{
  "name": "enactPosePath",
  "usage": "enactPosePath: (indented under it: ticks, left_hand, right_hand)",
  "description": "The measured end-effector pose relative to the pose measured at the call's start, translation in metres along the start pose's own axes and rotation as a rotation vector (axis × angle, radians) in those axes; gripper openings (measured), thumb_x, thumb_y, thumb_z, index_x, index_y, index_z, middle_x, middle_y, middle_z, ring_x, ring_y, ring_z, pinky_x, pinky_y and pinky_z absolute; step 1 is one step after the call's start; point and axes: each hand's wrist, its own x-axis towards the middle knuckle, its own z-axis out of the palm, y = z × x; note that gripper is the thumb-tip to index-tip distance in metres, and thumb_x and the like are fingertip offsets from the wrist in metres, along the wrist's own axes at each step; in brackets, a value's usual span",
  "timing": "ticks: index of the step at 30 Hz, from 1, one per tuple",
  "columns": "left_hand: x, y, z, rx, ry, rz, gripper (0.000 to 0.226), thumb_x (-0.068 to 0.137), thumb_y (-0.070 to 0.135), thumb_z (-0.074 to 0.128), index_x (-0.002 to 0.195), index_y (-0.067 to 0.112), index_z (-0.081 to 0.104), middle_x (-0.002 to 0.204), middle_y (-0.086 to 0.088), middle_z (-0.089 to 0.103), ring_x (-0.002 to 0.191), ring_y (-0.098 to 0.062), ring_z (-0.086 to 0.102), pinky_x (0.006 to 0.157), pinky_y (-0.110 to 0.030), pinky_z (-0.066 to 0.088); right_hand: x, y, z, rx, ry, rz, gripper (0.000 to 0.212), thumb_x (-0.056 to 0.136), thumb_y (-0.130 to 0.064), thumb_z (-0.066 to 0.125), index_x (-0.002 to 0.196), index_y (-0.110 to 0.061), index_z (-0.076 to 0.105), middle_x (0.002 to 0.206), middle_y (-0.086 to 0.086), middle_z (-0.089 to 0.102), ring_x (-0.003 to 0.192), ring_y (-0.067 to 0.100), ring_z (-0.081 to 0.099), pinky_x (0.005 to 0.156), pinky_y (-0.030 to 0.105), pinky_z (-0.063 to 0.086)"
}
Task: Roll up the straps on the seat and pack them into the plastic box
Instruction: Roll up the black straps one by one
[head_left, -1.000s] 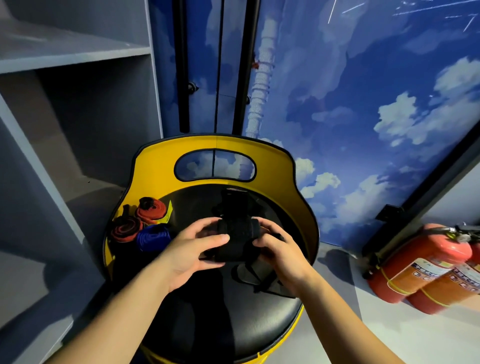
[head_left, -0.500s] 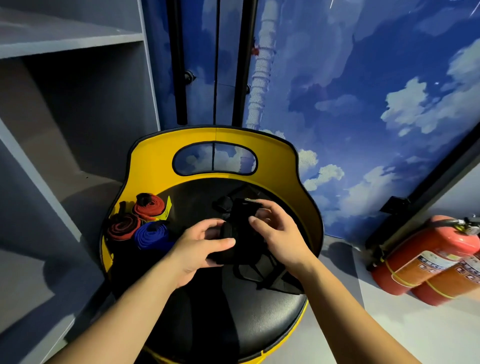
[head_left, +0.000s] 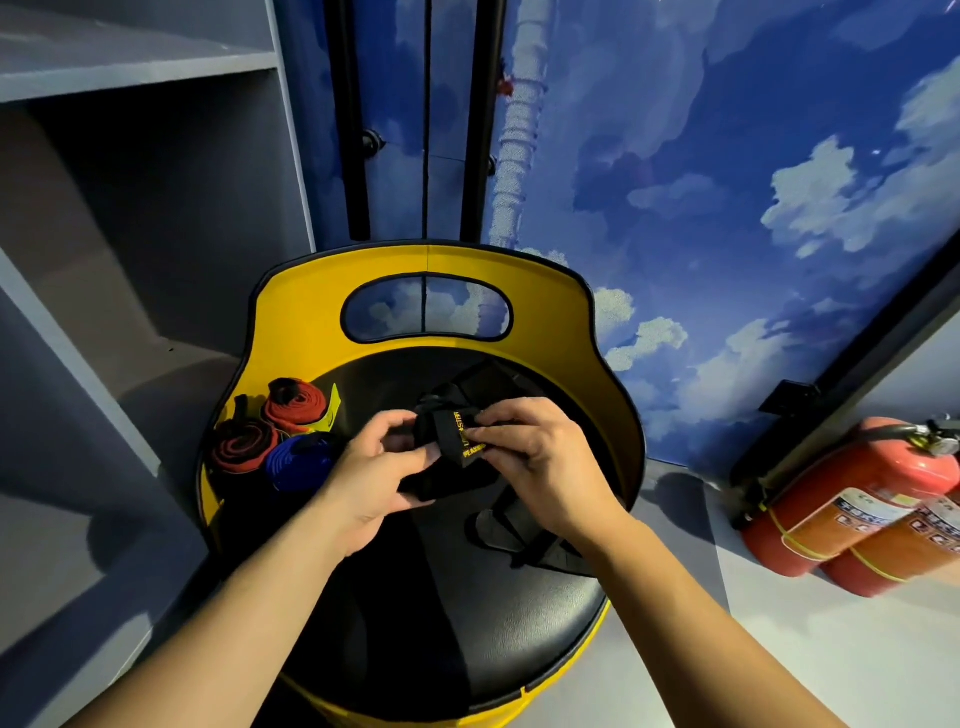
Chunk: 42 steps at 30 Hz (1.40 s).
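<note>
Held a black strap (head_left: 448, 457) up over the middle of the seat (head_left: 498, 634) with both hands. Left hand (head_left: 374, 478) on its left side, fingers curled round the strap, thumb on top. Right hand (head_left: 540, 457) on its right side, fingertips (head_left: 480, 432) pinched tight on the end with yellow letters. Strap partly rolled, bunched between the hands. More black strap (head_left: 514, 535) lay loose on the seat, just near of the right hand. Three rolled straps at the far left of the seat, close together: a red roll (head_left: 296, 405), a red and black roll (head_left: 241, 447), a blue roll (head_left: 298, 462). Yellow seat back (head_left: 291, 312) behind them. Grey shelf (head_left: 130, 73) on the left. Two red fire bottles (head_left: 857, 504) on the floor at right. Couldn't see any plastic box.
</note>
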Motion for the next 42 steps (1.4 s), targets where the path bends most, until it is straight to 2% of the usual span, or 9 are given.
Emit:
enactPosePath:
  ticks: [8,15,20,24,27,30,34,37,42]
  left_hand:
    - [-0.004,0.004,0.001,-0.052,0.063,0.025,0.034,0.091,-0.004,0.064,0.107,0.026,0.061,0.117,-0.008,0.065,0.108,-0.034,0.064,0.087,-0.062,0.054]
    - [-0.011,0.001,0.007,-0.019,-0.009,0.054,0.037,0.090,-0.005,0.065,0.119,0.018,0.060,0.116,-0.010,0.066,0.097,-0.028,0.069,0.072,-0.048,0.061]
    - [-0.013,0.005,0.007,-0.070,-0.016,0.067,0.036,0.091,-0.006,0.063,0.118,0.019,0.061,0.114,-0.008,0.067,0.099,-0.028,0.069,0.067,-0.045,0.061]
    - [-0.012,0.004,0.004,-0.084,-0.026,0.024,0.025,0.094,0.006,0.063,0.114,0.021,0.064,0.118,-0.012,0.067,0.108,-0.033,0.067,0.082,-0.056,0.058]
    - [-0.013,0.005,0.003,-0.027,-0.077,0.047,0.032,0.084,0.017,0.073,0.115,0.023,0.066,0.119,-0.009,0.070,0.108,-0.028,0.070,0.087,-0.055,0.058]
    - [-0.016,0.000,0.004,0.137,-0.062,0.129,0.049,0.077,0.004,0.082,0.112,0.032,0.062,0.112,0.003,0.071,0.102,-0.019,0.072,0.085,-0.045,0.061]
    - [-0.012,-0.004,0.003,0.208,-0.021,0.202,0.048,0.078,0.002,0.082,0.109,0.032,0.062,0.109,0.006,0.071,0.103,-0.017,0.071,0.080,-0.040,0.063]
    - [-0.010,-0.008,0.002,0.332,0.001,0.282,0.051,0.075,0.008,0.086,0.110,0.036,0.061,0.110,0.008,0.071,0.106,-0.009,0.068,0.090,-0.036,0.059]
    - [-0.009,-0.011,-0.001,0.416,0.031,0.324,0.053,0.071,0.019,0.088,0.108,0.044,0.059,0.108,0.013,0.071,0.104,-0.001,0.066,0.099,-0.041,0.054]
  right_hand:
    - [-0.013,-0.003,0.008,-0.067,-0.042,-0.091,0.030,0.089,-0.015,0.069,0.118,-0.011,0.073,0.128,0.005,0.061,0.118,0.025,0.055,0.104,0.030,0.041]
    - [-0.012,-0.010,0.016,0.189,0.074,0.274,0.021,0.084,-0.042,0.075,0.095,-0.028,0.064,0.112,-0.009,0.051,0.115,0.012,0.051,0.099,0.025,0.040]
    - [-0.013,-0.006,0.014,0.541,-0.104,0.512,0.060,0.085,-0.048,0.074,0.139,-0.040,0.050,0.142,-0.006,0.049,0.135,0.004,0.045,0.115,0.033,0.038]
    - [-0.010,-0.013,0.011,0.903,-0.159,0.664,0.049,0.090,-0.029,0.073,0.133,-0.044,0.055,0.124,-0.005,0.067,0.116,0.020,0.066,0.096,0.049,0.056]
    - [-0.009,-0.014,0.012,0.931,-0.087,0.666,0.046,0.090,-0.021,0.074,0.130,-0.038,0.060,0.123,0.002,0.068,0.115,0.026,0.067,0.089,0.046,0.059]
    - [-0.007,-0.014,0.012,0.998,-0.079,0.720,0.046,0.089,-0.021,0.073,0.131,-0.035,0.060,0.124,0.006,0.068,0.113,0.025,0.068,0.087,0.045,0.060]
    - [-0.004,-0.018,0.010,1.038,-0.087,0.789,0.032,0.097,-0.026,0.063,0.128,-0.034,0.061,0.113,-0.005,0.071,0.101,0.015,0.071,0.078,0.036,0.060]
    - [-0.003,-0.021,0.012,0.987,-0.012,0.784,0.026,0.096,-0.024,0.065,0.122,-0.028,0.064,0.102,-0.005,0.071,0.093,0.014,0.072,0.074,0.036,0.061]
    - [-0.002,-0.022,0.019,0.831,0.068,0.686,0.025,0.097,-0.018,0.065,0.121,-0.024,0.065,0.108,0.001,0.069,0.093,0.006,0.068,0.077,0.020,0.053]
